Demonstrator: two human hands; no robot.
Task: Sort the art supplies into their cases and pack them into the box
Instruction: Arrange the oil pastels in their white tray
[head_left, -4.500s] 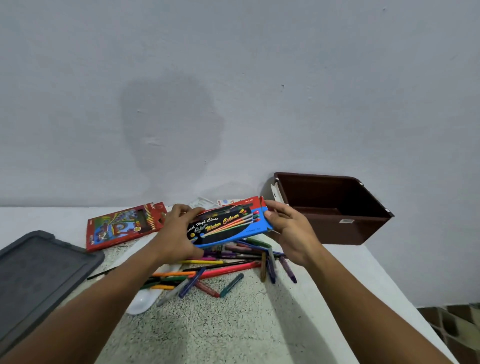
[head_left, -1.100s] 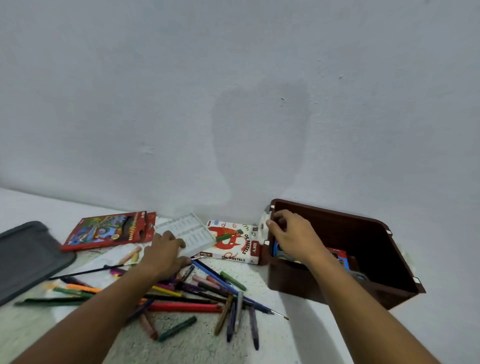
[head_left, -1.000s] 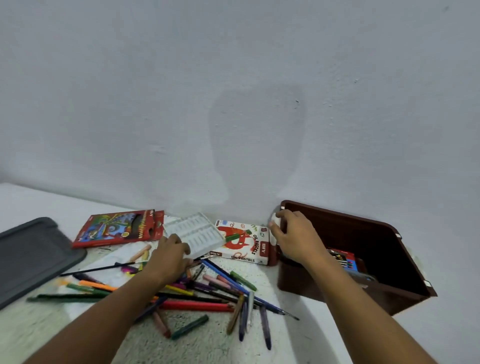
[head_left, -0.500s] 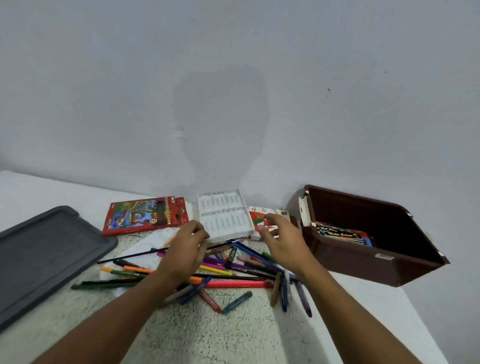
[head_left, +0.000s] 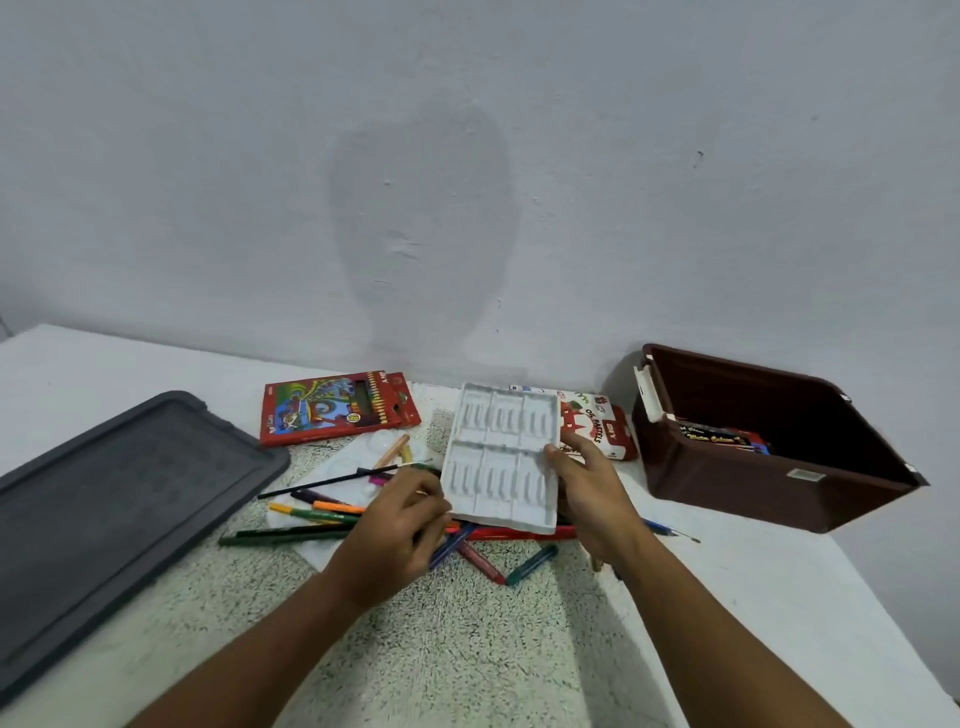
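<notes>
Both hands, left (head_left: 395, 530) and right (head_left: 592, 493), now grip the white tray (head_left: 501, 457), lifted since a moment ago; pastel sorting likely starts.

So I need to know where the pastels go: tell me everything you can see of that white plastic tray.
The white moulded plastic tray is thin and rectangular, with six ribbed compartments in two rows of three, all empty. It sits tilted above the scattered markers. The right hand holds its right edge, thumb on top; the left hand is at its lower left corner. The oil pastels box lies just behind it.
</notes>
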